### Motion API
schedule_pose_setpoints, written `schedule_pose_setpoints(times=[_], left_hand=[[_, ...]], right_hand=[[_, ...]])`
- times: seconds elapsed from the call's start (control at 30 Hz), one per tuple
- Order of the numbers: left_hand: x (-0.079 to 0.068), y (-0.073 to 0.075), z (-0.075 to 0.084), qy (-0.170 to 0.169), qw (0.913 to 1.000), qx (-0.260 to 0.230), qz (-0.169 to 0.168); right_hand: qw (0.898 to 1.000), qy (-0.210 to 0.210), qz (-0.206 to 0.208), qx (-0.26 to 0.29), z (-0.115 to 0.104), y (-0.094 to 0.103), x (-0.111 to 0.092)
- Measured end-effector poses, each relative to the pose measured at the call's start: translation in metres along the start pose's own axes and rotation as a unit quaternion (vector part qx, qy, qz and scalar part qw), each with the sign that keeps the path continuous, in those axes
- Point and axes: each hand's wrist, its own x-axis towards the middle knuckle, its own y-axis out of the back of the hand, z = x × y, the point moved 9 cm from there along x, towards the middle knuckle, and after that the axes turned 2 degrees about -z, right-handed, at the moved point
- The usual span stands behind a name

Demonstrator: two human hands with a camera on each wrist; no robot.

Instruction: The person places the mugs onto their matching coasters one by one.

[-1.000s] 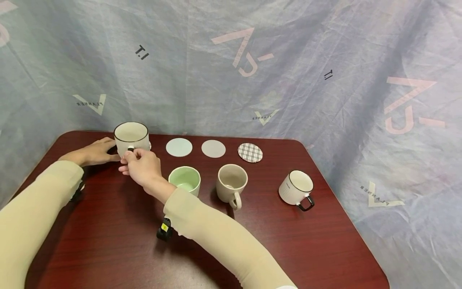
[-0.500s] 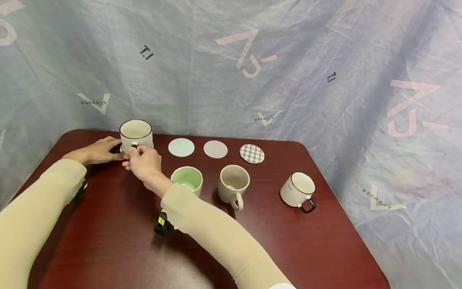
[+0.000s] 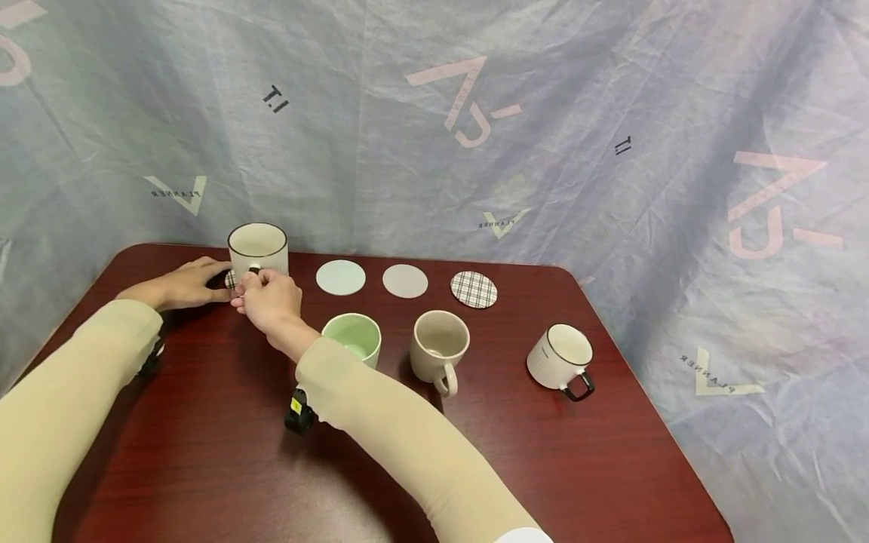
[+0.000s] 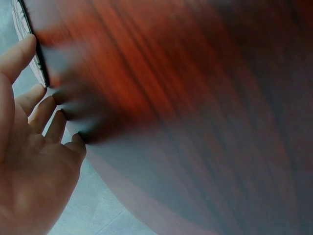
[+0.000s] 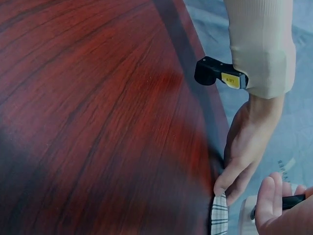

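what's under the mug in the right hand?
A plaid coaster, edge touched by the left hand; right wrist view shows a gap below the mug. In the head view, the mug hides most of the coaster.

Left hand touching plaid coaster; right hand apparently gripping black handle.

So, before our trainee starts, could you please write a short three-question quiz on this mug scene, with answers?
1. Which hand grips the black handle of the white, dark-rimmed mug at back left?
2. True or false: the plain beige mug stands between the pale-green round cup and the white, black-handled mug at right.
3. How many round, flat coasters lie right of the gripped mug: A two, B three, C four?

Key: 1. The right hand. 2. True. 3. B.
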Motion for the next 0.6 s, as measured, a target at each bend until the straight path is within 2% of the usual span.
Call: schedule_pose_setpoints(times=[0.3,0.6], left_hand=[[-0.002,0.001,0.005,-0.012,0.9999,-0.007,0.007],[0.000,0.001,0.001,-0.007,0.9999,0.004,0.007]], right_hand=[[1.000,-0.005,0.009,-0.025,-0.001,-0.002,0.008],[1.000,-0.016,0.003,-0.026,-0.001,-0.008,0.013]])
